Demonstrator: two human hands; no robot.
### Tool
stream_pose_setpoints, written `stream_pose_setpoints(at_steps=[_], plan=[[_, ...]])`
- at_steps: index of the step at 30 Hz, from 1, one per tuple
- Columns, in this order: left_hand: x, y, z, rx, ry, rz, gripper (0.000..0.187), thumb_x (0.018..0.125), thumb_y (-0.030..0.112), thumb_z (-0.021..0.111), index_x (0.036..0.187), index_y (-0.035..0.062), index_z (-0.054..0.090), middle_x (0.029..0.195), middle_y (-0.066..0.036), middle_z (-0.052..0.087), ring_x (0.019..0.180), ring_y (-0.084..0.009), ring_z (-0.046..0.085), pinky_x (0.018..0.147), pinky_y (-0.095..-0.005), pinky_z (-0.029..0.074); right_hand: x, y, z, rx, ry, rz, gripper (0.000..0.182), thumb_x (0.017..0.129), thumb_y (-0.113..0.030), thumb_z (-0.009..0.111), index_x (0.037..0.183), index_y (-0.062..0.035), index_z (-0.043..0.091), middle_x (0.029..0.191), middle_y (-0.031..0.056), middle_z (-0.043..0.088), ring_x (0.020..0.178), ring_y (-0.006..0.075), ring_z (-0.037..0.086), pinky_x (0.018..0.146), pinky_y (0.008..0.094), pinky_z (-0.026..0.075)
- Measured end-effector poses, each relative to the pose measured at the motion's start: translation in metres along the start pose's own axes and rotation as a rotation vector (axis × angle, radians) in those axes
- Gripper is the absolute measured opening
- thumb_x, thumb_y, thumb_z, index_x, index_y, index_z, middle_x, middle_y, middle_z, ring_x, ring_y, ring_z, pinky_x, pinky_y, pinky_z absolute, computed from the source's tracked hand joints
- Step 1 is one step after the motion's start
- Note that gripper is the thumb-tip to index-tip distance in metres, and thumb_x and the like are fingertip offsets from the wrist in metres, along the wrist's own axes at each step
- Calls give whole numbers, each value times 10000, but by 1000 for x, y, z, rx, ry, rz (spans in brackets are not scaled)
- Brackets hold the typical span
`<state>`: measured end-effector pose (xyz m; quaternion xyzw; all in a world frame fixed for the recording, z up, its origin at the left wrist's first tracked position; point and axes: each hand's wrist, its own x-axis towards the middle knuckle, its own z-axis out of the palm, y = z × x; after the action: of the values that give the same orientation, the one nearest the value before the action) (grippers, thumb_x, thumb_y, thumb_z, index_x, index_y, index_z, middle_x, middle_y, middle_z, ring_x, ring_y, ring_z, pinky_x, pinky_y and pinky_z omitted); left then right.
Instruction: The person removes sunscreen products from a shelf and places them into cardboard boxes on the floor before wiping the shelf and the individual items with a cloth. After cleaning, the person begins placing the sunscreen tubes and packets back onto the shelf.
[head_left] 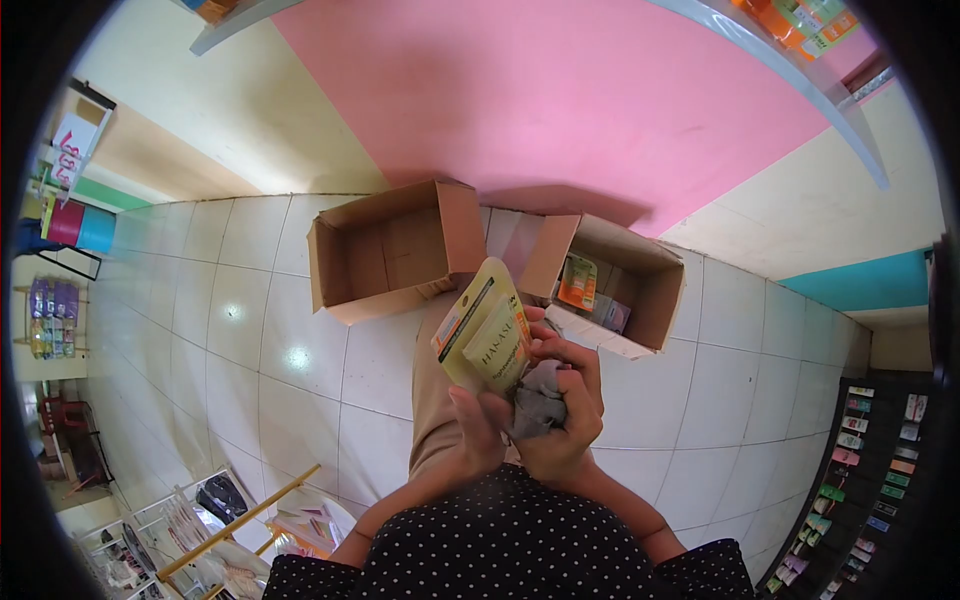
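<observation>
A pale yellow card-backed product pack [492, 340], with lettering that begins "HAKAS", is held up in front of my body at a tilt. My left hand [478, 425] grips its lower end, the thumb along the edge and the other fingers mostly hidden behind. A crumpled grey cloth [541, 402] is bunched in my right hand [575, 395], whose fingers curl round it. The upper fingers of that hand are against the pack's right edge.
On the tiled floor stand an open cardboard box [395, 255] and a second box [655, 290], the latter with an orange pack [577, 282] inside. Shelves hang on the pink wall [560, 100]. A dark display rack [850, 480] is at right, a white rack [200, 520] at lower left.
</observation>
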<state>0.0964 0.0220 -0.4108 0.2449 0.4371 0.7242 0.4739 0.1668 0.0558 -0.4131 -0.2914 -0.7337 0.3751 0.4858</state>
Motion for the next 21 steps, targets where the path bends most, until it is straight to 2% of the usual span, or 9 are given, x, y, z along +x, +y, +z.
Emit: stream_pose_setpoints(at_steps=[4,8,10,11,13,15,18,20,21], plan=[[1,-3,-3,8,-23,5,953,674,784,208,1249,27,263,1175,-141,382,1054,-216,435,892,-336,370,5,-5,-2,28,-10,109,424,558,-126,788,785,40,470,926,152,492,924,266,521,809,380,428],[3,-7,-8,-63,-35,36,898,717,743,216,1263,31,258,1185,-151,385,1052,-225,439,894,-349,372,2,9,-5,43,-21,45,394,610,-148,763,826,31,486,923,136,493,899,256,525,785,356,434],[8,-4,-10,-214,-68,-21,879,731,728,216,1269,33,256,1191,-157,383,1047,-239,444,885,-359,386,3,16,-13,412,-31,290,357,662,-188,726,856,41,532,925,114,528,805,176,529,694,273,442],[10,-2,-12,-366,-100,-77,860,745,712,216,1274,36,255,1196,-164,381,1042,-253,449,876,-369,399,3,17,-21,414,-34,291,357,662,-188,726,856,41,532,925,114,528,805,176,529,694,273,442],[13,-1,-19,-449,-142,-123,850,752,705,208,1280,39,250,1196,-169,381,1038,-264,454,862,-378,415,8,16,-35,896,71,783,355,759,-261,632,892,53,533,912,84,530,777,113,505,671,249,434],[16,0,-22,-534,-189,-174,841,760,697,199,1285,43,246,1196,-174,381,1033,-275,459,848,-386,430,11,16,-38,871,85,778,356,807,-273,555,909,67,527,930,67,514,773,89,498,662,226,423],[17,5,-19,-538,-219,-192,828,771,686,162,1296,50,231,1202,-181,378,1032,-284,464,829,-404,447,11,17,-40,592,107,691,363,795,-292,547,953,33,513,860,94,511,771,156,518,677,264,437],[15,15,-8,-523,-2,-283,884,743,723,150,1241,9,308,1101,-147,455,979,-238,498,813,-370,428,16,7,-38,256,-12,403,284,765,-183,568,931,46,540,945,94,486,834,165,497,725,268,418],[15,15,-8,-524,-1,-284,884,743,723,150,1241,9,308,1101,-147,455,979,-238,498,813,-370,428,16,6,-36,256,-11,405,284,765,-183,568,931,46,540,945,94,486,834,165,497,725,268,418]])
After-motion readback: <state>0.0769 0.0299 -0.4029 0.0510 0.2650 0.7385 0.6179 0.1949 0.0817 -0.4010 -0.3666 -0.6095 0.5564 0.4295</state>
